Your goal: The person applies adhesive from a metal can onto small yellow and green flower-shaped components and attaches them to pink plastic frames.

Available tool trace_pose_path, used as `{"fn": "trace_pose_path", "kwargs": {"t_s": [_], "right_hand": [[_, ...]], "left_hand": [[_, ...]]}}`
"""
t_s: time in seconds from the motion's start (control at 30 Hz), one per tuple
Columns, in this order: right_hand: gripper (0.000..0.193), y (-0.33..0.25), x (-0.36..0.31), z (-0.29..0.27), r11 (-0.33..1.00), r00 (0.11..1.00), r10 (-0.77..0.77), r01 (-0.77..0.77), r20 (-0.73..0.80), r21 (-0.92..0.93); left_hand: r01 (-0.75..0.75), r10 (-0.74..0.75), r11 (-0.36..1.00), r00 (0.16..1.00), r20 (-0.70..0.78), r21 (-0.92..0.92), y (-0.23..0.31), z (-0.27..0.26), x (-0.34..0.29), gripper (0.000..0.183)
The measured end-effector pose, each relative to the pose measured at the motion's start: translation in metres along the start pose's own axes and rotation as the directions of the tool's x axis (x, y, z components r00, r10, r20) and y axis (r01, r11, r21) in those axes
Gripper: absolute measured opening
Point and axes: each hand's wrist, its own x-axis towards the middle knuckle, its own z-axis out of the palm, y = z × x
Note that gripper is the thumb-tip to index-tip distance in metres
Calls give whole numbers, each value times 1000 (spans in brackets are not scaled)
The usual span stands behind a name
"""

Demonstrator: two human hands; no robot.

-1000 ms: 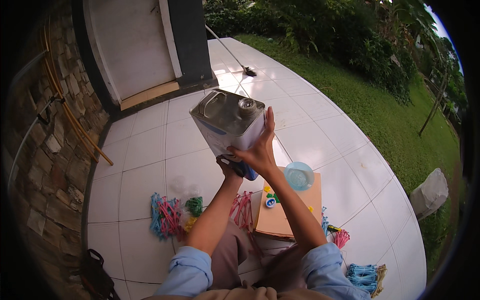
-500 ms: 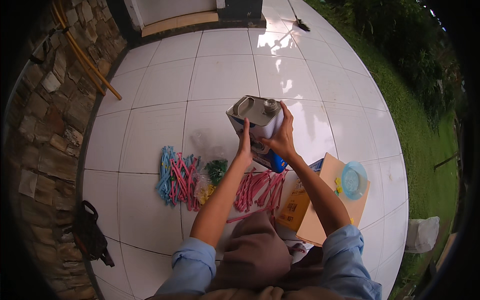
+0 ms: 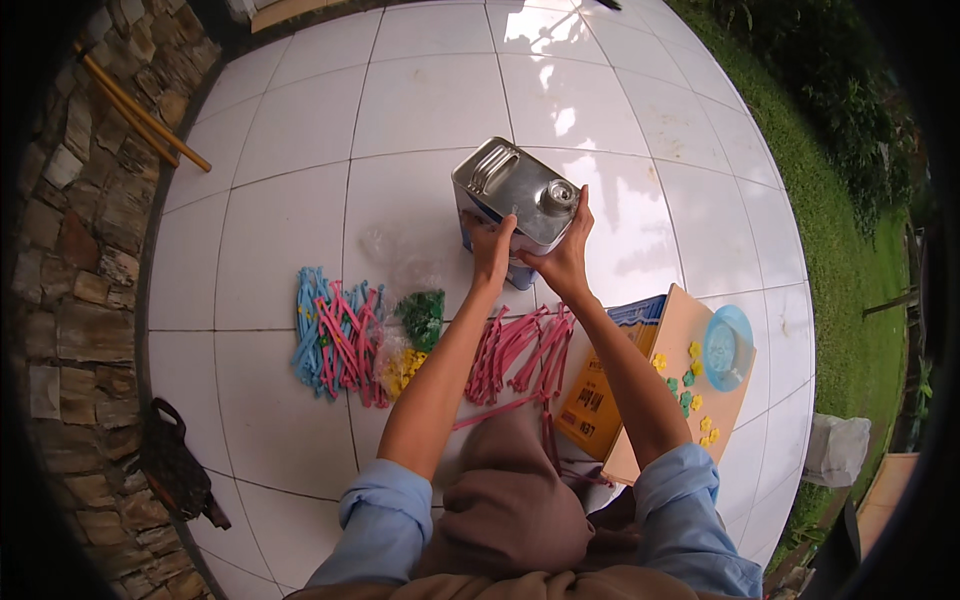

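Observation:
Between both hands I grip a rectangular metal can (image 3: 515, 190), with a silver top, a folded handle and a round spout with cap. Its sides are white and blue. My left hand (image 3: 490, 247) presses the near left side, thumb up by the top's edge. My right hand (image 3: 567, 258) wraps the right corner below the spout. Beneath my forearms lie pink ribbon strips (image 3: 510, 355). To their left are a bag of green pieces (image 3: 421, 318), yellow pieces (image 3: 405, 372), and a pile of blue and pink strips (image 3: 335, 335).
At right a yellow and blue carton (image 3: 592, 400) supports a tan board (image 3: 650, 425) with small yellow and green flowers and a blue bowl (image 3: 728, 345). A dark bag (image 3: 180, 465) lies by the stone wall (image 3: 90, 320). A white bag (image 3: 838, 448) stands near the grass.
The can has turned more upright, so its top now faces me. My view has tipped downward, showing more of the flowers on the board.

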Motion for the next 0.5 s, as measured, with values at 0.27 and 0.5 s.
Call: {"fn": "trace_pose_path", "kwargs": {"t_s": [0.27,0.5], "right_hand": [[132,-3,-8,-24,981,998,4,9,69,-192],[29,-165,-97,-139,886,937,21,144,-348,441]], "left_hand": [[-22,12,973,999,44,231,-6,6,-4,92],[-416,295,861,877,379,293,83,46,-132,36]]}}
